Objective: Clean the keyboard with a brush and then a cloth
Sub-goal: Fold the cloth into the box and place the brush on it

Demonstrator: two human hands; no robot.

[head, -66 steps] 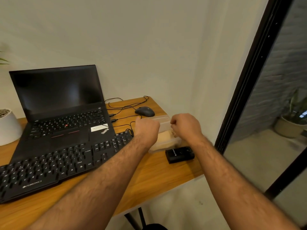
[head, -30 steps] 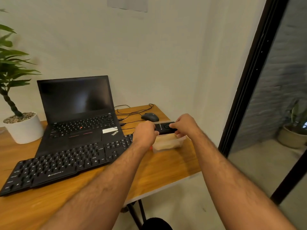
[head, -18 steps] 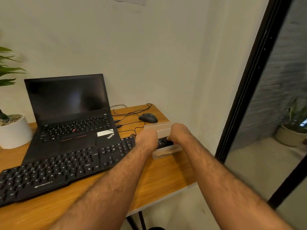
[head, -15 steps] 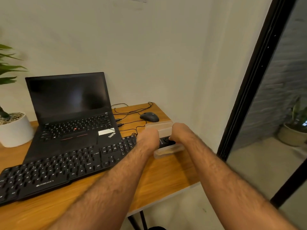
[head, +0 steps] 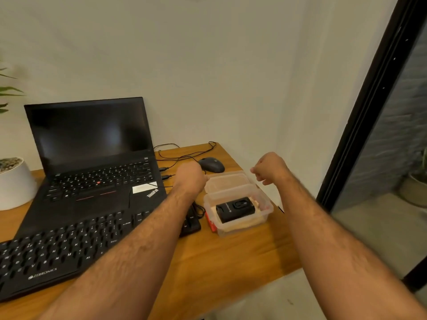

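Observation:
The black keyboard (head: pixel 69 245) lies along the desk's front left, partly under my left forearm. A clear plastic container (head: pixel 265 210) stands open to its right. Inside it a small black case (head: pixel 234 209) rests on beige cloth (head: pixel 249 221). The container's lid (head: pixel 227 180) lies flat behind it. My left hand (head: pixel 189 176) hovers at the lid's left corner with curled fingers; whether it touches the lid is hidden. My right hand (head: pixel 270 166) is raised above the container's right side, fingers curled with nothing in them.
An open black laptop (head: pixel 92 144) stands behind the keyboard. A dark mouse (head: pixel 211 165) and its cables lie at the back. A white plant pot (head: pixel 13 183) is at far left. A red item (head: pixel 210 221) shows beside the container. The desk edge and a black door frame (head: pixel 360 125) are on the right.
Both hands placed the black case into the container and have let go. The right hand rose up and to the right; the left moved to the lid.

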